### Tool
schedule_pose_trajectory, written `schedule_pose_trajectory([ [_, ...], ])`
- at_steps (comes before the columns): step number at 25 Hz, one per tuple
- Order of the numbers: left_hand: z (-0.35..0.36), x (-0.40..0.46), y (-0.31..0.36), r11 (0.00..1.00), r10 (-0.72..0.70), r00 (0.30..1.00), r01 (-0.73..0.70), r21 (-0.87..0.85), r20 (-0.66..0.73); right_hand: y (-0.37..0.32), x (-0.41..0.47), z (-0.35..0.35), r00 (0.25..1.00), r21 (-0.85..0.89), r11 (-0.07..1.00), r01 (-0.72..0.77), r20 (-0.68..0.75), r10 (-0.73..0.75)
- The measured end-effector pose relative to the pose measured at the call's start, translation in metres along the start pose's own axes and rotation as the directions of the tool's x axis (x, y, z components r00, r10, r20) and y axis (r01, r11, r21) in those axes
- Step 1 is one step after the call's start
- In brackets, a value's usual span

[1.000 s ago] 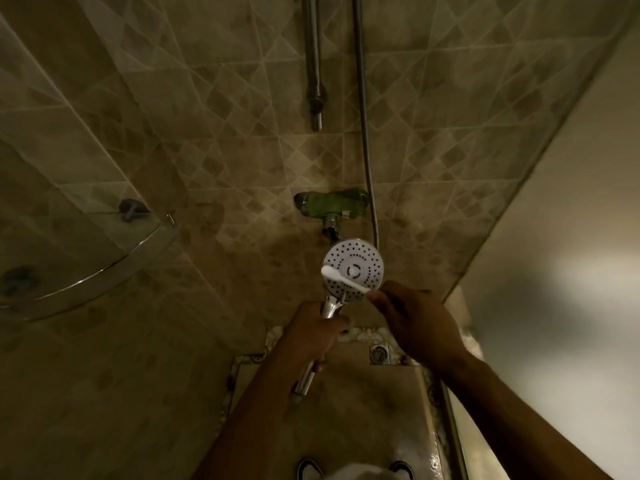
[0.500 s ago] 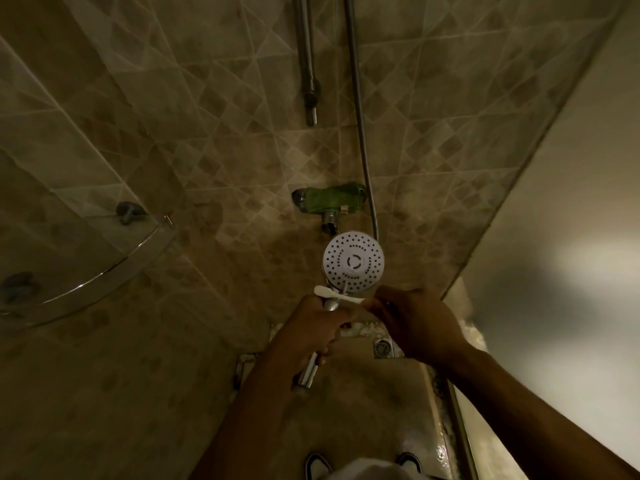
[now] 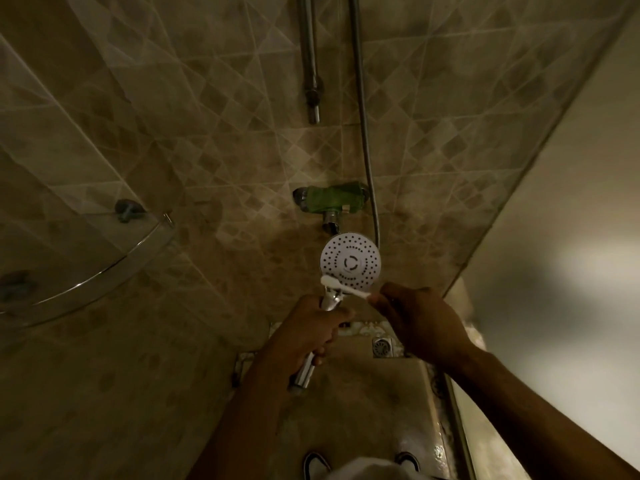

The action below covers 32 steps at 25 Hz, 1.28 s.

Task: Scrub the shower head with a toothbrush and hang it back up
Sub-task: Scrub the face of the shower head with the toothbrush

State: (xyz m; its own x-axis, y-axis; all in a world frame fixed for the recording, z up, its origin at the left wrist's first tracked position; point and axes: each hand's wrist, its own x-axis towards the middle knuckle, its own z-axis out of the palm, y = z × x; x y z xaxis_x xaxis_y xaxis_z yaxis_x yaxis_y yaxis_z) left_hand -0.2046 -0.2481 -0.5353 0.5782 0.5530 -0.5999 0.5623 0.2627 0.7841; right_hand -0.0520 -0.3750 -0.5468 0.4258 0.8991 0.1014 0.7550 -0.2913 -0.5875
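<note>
Shower head point(image 3: 350, 263) faces you because your left hand point(image 3: 306, 332) grips its handle; your right hand point(image 3: 417, 322) pinches the toothbrush point(image 3: 344, 288) across its lower rim

We held both arms stretched forward, forearms bare. Our left hand point(image 3: 304, 327) was wrapped in a fist round the handle just below the shower head point(image 3: 350, 263), thumb on top. Our right hand point(image 3: 420, 322) sat just right of that handle, fingers pinching the toothbrush point(image 3: 343, 288) against the lower rim, wrist bent slightly inward.
</note>
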Motion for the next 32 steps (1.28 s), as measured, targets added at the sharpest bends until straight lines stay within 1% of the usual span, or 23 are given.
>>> schedule_pose_trajectory([
  [1, -0.001, 0.0, -0.001, 1.0, -0.007, 1.0, 0.007, -0.007, 0.004, 0.002, -0.005, 0.003, 1.0, -0.002, 1.0, -0.003, 0.029, 0.003],
  [3, -0.002, 0.001, -0.002, 1.0, -0.015, 1.0, 0.015, -0.017, 0.012, 0.006, -0.008, 0.004, 0.999, -0.01, 1.0, -0.024, 0.036, 0.024],
  [6, -0.002, 0.0, -0.002, 1.0, -0.012, 1.0, 0.012, -0.026, -0.002, 0.006, 0.004, -0.002, 0.998, -0.045, 0.998, -0.051, -0.023, 0.05],
  [8, -0.002, 0.001, -0.002, 1.0, -0.014, 1.0, 0.014, -0.027, -0.008, 0.005, 0.011, -0.004, 0.998, -0.037, 0.998, -0.042, -0.041, 0.04],
  [13, -0.004, 0.004, -0.004, 0.999, -0.036, 0.999, 0.035, -0.024, -0.019, 0.004, -0.006, 0.011, 0.995, -0.04, 0.999, 0.001, 0.104, 0.003],
  [14, -0.003, 0.004, -0.005, 0.999, -0.033, 0.999, 0.033, -0.018, -0.017, 0.006, -0.006, 0.01, 0.995, -0.035, 0.999, -0.012, 0.098, 0.015],
  [18, -0.001, 0.006, -0.005, 0.999, -0.032, 0.999, 0.031, -0.04, -0.02, 0.007, 0.001, 0.001, 0.996, -0.03, 0.996, -0.085, -0.004, 0.085],
  [22, -0.004, 0.008, -0.006, 0.999, -0.036, 0.998, 0.035, -0.018, -0.046, 0.008, -0.005, 0.006, 0.994, -0.014, 0.997, -0.072, 0.084, 0.073],
  [26, -0.001, 0.008, -0.006, 0.999, -0.036, 0.999, 0.035, -0.023, -0.039, 0.008, -0.002, 0.001, 0.996, -0.042, 0.995, -0.087, 0.028, 0.088],
  [27, -0.001, 0.009, -0.005, 0.999, -0.037, 0.998, 0.036, -0.018, -0.043, 0.007, -0.001, 0.002, 0.996, -0.035, 0.996, -0.08, 0.025, 0.081],
  [30, 0.0, 0.01, -0.004, 0.999, -0.037, 0.998, 0.038, 0.01, -0.046, 0.005, -0.002, 0.006, 0.995, -0.035, 0.998, -0.055, 0.077, 0.058],
  [32, 0.001, 0.009, -0.005, 1.0, -0.029, 0.999, 0.029, 0.0, -0.041, 0.009, 0.001, 0.0, 0.997, -0.063, 0.996, -0.062, 0.042, 0.065],
])
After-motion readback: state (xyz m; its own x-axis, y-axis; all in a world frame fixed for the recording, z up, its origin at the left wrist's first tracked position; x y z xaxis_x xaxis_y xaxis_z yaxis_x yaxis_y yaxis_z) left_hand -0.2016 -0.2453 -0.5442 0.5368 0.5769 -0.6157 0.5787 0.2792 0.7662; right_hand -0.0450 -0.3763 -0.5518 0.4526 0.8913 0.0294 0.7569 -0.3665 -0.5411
